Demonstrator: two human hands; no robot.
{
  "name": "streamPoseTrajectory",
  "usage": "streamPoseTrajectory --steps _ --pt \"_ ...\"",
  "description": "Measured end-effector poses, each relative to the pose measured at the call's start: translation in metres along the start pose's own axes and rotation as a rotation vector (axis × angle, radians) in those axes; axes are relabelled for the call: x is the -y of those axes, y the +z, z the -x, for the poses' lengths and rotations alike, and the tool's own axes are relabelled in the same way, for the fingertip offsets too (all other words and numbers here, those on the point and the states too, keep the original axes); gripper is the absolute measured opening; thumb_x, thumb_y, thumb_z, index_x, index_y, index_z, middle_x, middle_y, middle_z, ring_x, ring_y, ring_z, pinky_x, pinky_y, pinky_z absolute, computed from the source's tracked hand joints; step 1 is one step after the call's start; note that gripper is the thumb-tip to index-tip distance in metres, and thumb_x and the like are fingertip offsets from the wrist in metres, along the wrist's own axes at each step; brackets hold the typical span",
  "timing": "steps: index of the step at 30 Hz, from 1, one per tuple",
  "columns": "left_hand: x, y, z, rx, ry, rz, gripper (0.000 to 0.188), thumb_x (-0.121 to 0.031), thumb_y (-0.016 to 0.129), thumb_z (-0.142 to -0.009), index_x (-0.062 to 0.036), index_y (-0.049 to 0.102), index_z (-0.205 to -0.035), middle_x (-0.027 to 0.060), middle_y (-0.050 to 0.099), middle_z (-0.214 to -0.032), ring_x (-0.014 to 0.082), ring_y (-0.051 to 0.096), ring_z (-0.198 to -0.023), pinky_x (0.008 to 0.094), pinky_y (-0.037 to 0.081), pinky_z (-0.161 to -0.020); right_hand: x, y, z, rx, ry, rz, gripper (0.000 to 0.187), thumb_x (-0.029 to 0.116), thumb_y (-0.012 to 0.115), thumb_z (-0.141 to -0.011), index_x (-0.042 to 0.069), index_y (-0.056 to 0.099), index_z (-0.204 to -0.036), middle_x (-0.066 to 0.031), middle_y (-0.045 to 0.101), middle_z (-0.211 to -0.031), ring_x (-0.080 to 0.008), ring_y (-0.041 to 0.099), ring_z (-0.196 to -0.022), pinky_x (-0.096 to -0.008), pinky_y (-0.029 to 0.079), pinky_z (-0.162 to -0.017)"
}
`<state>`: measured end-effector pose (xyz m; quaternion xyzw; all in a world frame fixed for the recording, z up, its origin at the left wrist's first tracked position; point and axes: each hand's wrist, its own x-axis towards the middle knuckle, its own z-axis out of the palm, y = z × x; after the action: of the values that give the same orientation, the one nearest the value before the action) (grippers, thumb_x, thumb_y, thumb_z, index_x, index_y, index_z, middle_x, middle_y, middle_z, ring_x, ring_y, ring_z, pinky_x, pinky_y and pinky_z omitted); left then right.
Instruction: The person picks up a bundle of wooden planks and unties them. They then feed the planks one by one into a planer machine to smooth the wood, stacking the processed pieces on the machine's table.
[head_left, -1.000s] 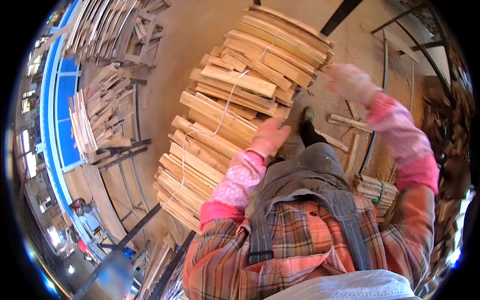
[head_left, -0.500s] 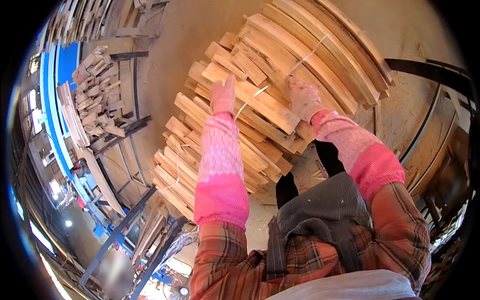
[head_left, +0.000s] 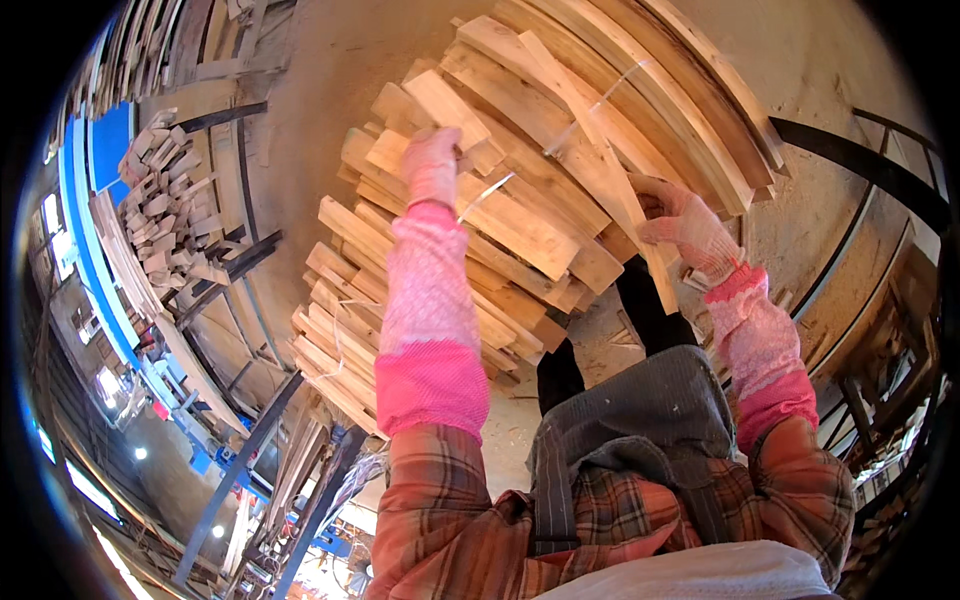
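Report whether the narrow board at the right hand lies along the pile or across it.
Across: the narrow board slants over other boards and the white strap.

orange plaid shirt, pink sleeve covers, grey apron

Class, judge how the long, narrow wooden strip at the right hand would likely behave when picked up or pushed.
The strip would probably stay stiff, as it juts past the stacked boards without visible sagging. It looks slim, so it is likely light for its length. Its flat sides suggest that, if pushed, it would slide rather than roll.
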<state>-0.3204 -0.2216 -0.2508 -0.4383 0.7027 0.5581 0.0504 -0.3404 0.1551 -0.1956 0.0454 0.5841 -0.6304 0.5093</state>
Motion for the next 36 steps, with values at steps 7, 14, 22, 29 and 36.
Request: streamPoseTrajectory --steps 7,14,22,29,36 --pt "0.008 0.040 -0.038 -0.198 -0.250 -0.687 0.083 -0.050 0.085 -0.073 0.0049 0.063 -0.130 0.0277 0.060 -0.140 0.0345 0.061 -0.129 0.0419 0.050 -0.106 0.016 0.009 0.036 -0.056 0.044 -0.076 0.076 0.009 0.072 -0.075 0.000 0.052 -0.148 -0.0065 0.065 -0.128 -0.0155 0.061 -0.112 -0.0293 0.048 -0.101" --pt "-0.004 0.039 -0.055 -0.082 -0.324 -0.393 0.072 -0.038 0.087 -0.074 0.0074 0.064 -0.125 0.0234 0.068 -0.122 0.0303 0.069 -0.106 0.0399 0.057 -0.090 0.020 0.018 0.046 -0.038 0.030 -0.230 0.080 0.012 0.074 -0.074 -0.001 0.050 -0.149 -0.0081 0.065 -0.129 -0.0163 0.062 -0.112 -0.0301 0.048 -0.101" --pt "0.011 0.003 0.081 -0.030 -0.071 0.338 0.055 -0.014 0.080 -0.077 0.0092 0.060 -0.123 0.0157 0.069 -0.108 0.0235 0.067 -0.089 0.0377 0.057 -0.076 0.024 0.077 0.010 -0.075 -0.168 -0.064 0.069 0.002 0.068 -0.083 -0.003 0.049 -0.148 -0.0093 0.066 -0.127 -0.0157 0.063 -0.112 -0.0297 0.052 -0.094" --pt "0.121 -0.001 0.183 0.003 0.019 0.795 0.029 -0.012 0.059 -0.101 -0.0008 0.058 -0.128 0.0072 0.065 -0.113 0.0212 0.064 -0.100 0.0353 0.053 -0.091 0.014 0.202 0.007 0.028 0.163 1.255 0.095 0.042 0.074 -0.084 0.008 0.029 -0.160 -0.0178 0.058 -0.136 -0.0375 0.059 -0.124 -0.0469 0.051 -0.104" --pt "0.133 -0.026 0.200 -0.128 -0.210 0.804 0.039 -0.002 0.065 -0.092 0.0008 0.057 -0.131 0.0091 0.070 -0.099 0.0232 0.070 -0.080 0.0327 0.060 -0.069 -0.023 0.190 -0.030 0.135 -0.138 0.987 0.077 0.040 0.069 -0.090 0.007 0.040 -0.154 -0.0213 0.064 -0.128 -0.0357 0.063 -0.122 -0.0488 0.051 -0.103"
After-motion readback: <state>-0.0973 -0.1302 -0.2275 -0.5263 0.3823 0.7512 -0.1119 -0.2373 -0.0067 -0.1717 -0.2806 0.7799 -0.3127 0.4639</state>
